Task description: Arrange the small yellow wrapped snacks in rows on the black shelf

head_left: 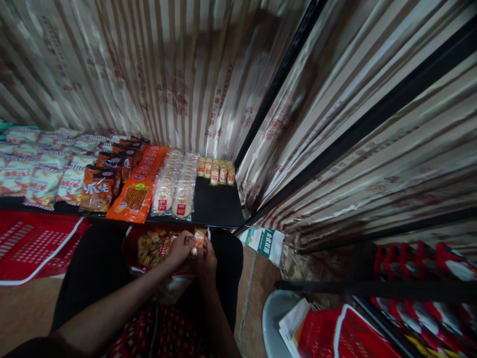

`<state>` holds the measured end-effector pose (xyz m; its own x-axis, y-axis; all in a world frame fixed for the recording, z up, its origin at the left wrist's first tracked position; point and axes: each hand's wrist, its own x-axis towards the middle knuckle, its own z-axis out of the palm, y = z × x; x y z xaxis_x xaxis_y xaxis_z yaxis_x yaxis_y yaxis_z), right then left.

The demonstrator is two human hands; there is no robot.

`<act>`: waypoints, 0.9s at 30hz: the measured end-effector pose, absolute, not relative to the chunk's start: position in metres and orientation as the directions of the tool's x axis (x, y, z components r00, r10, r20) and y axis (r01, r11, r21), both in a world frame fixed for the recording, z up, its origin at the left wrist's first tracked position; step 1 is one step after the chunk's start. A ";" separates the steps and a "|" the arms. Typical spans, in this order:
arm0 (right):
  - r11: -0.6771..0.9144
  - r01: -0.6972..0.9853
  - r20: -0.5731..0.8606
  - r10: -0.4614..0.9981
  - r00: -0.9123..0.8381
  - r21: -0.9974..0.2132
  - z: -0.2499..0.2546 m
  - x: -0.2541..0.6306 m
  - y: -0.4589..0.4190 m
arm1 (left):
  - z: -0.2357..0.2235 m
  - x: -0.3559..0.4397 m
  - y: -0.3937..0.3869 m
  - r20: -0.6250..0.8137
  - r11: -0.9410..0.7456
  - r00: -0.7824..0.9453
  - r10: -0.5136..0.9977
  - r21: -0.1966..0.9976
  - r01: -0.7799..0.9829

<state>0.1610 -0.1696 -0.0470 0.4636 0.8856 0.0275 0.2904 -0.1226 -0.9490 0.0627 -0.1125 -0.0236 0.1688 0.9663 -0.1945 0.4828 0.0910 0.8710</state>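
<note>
Above a red basket [128,243] between my knees, my left hand [181,249] and my right hand [206,258] come together around a small gold-wrapped snack packet [198,237] with a red and white label. The fingers of both hands are closed at its sides. More gold-wrapped packets [149,248] lie loose in the basket below, partly covered by my left hand and forearm. On the black shelf just beyond, similar gold packets [222,174] stand in short rows at the right end.
Along the black shelf [219,206] lie long clear packs of round crackers [182,199], orange snack bags [134,196], brown-orange bags [99,186] and white bags [44,184]. Striped cloth [179,74] hangs behind, crossed by black bars [357,114]. Other red baskets [37,243] stand at both sides.
</note>
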 end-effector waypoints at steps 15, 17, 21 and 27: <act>-0.029 0.288 0.118 0.870 0.479 -0.957 -0.027 0.174 -0.159 | 0.013 0.081 -0.105 -0.151 0.055 0.217 0.964 0.917 0.395; -0.040 0.325 0.132 0.863 0.488 -0.945 -0.025 0.176 -0.156 | 0.016 0.082 -0.103 -0.145 0.048 0.221 0.964 0.919 0.392; -0.048 0.436 0.197 0.844 0.499 -0.898 -0.020 0.179 -0.151 | 0.019 0.086 -0.099 -0.139 0.042 0.191 0.972 0.897 0.440; -0.063 0.515 0.238 0.835 0.496 -0.855 -0.015 0.184 -0.140 | 0.016 0.091 -0.090 -0.122 0.022 0.183 0.975 0.881 0.472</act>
